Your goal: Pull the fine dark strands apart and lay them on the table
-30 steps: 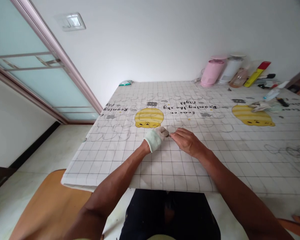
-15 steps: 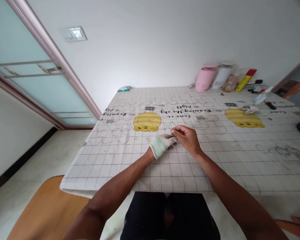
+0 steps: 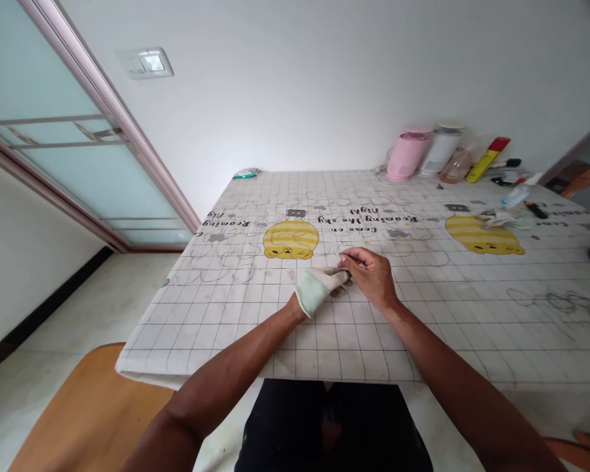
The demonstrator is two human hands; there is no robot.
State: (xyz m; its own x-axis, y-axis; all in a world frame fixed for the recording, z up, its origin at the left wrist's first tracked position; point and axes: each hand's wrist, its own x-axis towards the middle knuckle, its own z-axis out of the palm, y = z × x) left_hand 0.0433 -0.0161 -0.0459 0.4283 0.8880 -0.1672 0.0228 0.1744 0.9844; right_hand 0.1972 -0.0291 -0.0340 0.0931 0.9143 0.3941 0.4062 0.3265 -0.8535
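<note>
A small dark item [image 3: 348,275], hardly visible, seems held by the closed fingers of the gloved left hand [image 3: 328,282], right of the yellow bear print [image 3: 291,239] and nearer. Bent fingers of the right hand [image 3: 374,278] are placed beside; their hold cannot be told. The handling is judged unfinished.

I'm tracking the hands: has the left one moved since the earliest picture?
Yes, to the right: the left hand now sits farther right of the left bear print.

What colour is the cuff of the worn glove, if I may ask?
The cuff is pale green, best seen in the head view.
</note>
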